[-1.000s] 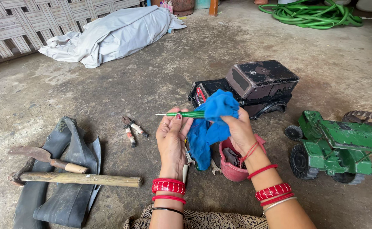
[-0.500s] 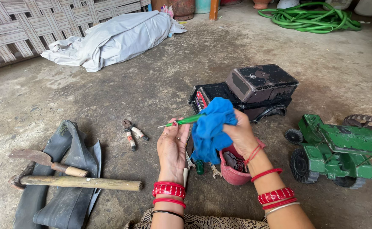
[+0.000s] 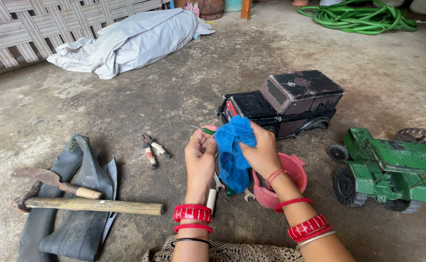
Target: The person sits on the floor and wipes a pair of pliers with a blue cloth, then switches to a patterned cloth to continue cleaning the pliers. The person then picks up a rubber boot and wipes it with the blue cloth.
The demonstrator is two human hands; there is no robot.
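Note:
My left hand holds a thin green-handled screwdriver, of which only the tip end shows above my fingers. My right hand grips a blue cloth bunched around the rest of the tool. Both hands hover over the concrete floor, just in front of a worn black toy car. A pink bowl with small parts sits under my right wrist. Small spanners lie on the floor below my hands.
A green toy tractor stands at the right. Pliers lie left of my hands. Further left, a hammer and a trowel rest on a black rubber tube. A grey sheet and green hose lie behind.
My hands have dropped lower and come closer together. The cloth has slid along the screwdriver toward my left hand, so most of the green shaft is now covered.

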